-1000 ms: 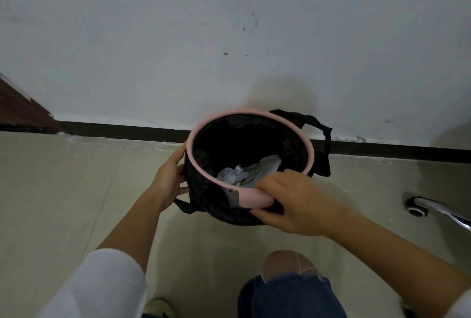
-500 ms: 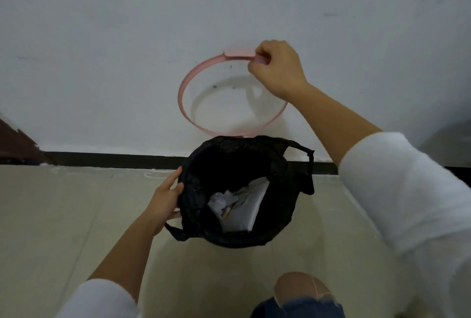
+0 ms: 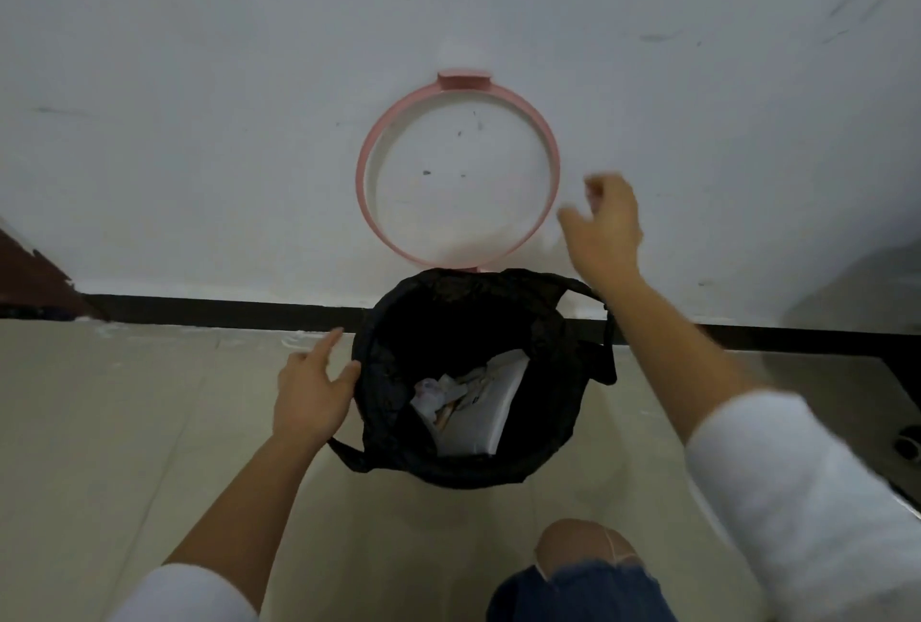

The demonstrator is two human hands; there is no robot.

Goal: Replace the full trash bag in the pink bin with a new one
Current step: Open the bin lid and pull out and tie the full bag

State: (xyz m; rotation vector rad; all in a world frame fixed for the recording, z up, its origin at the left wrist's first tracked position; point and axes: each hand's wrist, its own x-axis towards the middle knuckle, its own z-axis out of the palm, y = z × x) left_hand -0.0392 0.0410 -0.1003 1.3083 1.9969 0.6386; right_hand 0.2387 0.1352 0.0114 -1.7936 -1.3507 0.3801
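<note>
Left hand (image 3: 311,394) spread against black trash bag (image 3: 558,402), right hand (image 3: 605,228) loose, empty beside pink ring (image 3: 366,163).

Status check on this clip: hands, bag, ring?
Left hand open, at the black bag rim. Right hand empty, beside the pink ring, which leans on the wall. Bag holds paper trash, not yet tied. Nothing in the way.

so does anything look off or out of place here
Only the pink ring: it leans upright against the wall, off the bin, instead of clamping the black trash bag, whose handles hang loose. Nothing looks spilled or torn.
</note>
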